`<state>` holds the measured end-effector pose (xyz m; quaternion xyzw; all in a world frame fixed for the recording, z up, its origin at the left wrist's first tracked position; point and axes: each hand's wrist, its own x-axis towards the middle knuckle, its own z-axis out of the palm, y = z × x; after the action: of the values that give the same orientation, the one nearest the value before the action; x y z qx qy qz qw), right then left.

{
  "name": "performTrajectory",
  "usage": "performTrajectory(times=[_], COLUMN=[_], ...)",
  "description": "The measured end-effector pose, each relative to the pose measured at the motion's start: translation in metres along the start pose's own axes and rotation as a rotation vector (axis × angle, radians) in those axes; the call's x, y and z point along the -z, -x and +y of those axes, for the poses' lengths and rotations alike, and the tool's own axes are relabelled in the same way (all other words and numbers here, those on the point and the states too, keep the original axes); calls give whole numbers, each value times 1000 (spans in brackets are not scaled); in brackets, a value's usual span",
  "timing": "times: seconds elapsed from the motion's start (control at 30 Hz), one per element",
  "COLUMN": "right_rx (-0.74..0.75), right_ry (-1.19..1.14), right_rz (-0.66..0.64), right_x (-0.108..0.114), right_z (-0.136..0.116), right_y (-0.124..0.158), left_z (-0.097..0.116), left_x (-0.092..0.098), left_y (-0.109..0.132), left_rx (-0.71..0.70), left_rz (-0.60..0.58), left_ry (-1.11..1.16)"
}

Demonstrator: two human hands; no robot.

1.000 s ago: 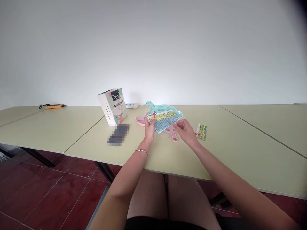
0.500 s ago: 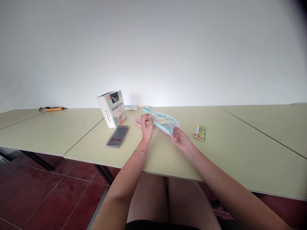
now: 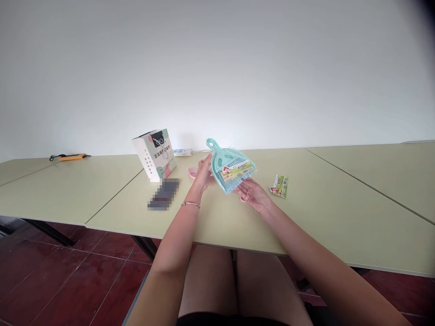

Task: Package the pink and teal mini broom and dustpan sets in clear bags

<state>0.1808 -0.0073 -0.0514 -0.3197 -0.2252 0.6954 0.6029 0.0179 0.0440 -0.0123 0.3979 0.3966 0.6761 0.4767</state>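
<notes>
A small teal dustpan-and-brush set (image 3: 230,166) with a colourful label is held up above the pale green table (image 3: 322,203), its handle pointing up and left. My left hand (image 3: 203,173) touches its left edge with the fingers stretched along it. My right hand (image 3: 250,193) lies palm up under its lower right edge, fingers curled lightly against it. A pink dustpan (image 3: 193,171) lies on the table behind my left hand, mostly hidden.
A white paper bag (image 3: 154,154) with printed text stands at the back left. A blurred dark flat object (image 3: 163,194) lies in front of it. A small green printed card (image 3: 280,185) lies to the right. A power strip (image 3: 181,152) and an orange object (image 3: 71,157) sit near the wall.
The teal set was turned from lying flat and edge-on to standing up facing me. My left hand shifted to its side, and my right hand turned palm up beneath it.
</notes>
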Motion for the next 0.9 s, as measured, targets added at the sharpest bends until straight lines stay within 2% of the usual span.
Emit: performTrajectory(times=[0.03, 0.1, 0.27, 0.4, 0.53, 0.63, 0.7, 0.77, 0.9], right_rx=[-3, 0, 4, -43, -54, -13, 47, 101, 152], right_ry=[16, 35, 72, 91, 69, 47, 40, 32, -10], right_rz=[-2, 31, 157, 122, 91, 102, 135, 183, 254], right_x=[1, 4, 11, 10, 3, -1, 0, 2, 12], right_z=[1, 2, 6, 8, 6, 5, 6, 7, 4], right_y=[-1, -4, -10, -10, -7, -4, -3, -4, -10], left_z=[-1, -4, -23, -40, -45, -47, -45, -38, -1], left_x=[2, 6, 8, 5, -2, -10, -13, -10, 19], left_y=[0, 2, 7, 9, 12, 15, 13, 3, -36], left_rx=[64, 64, -66, -123, -210, -302, -320, -298, -259], left_rz=[-58, -119, 56, 198, 357, 393, 387, 436, 645], left_ry=[56, 108, 59, 9, 15, 13, 28, 49, 46])
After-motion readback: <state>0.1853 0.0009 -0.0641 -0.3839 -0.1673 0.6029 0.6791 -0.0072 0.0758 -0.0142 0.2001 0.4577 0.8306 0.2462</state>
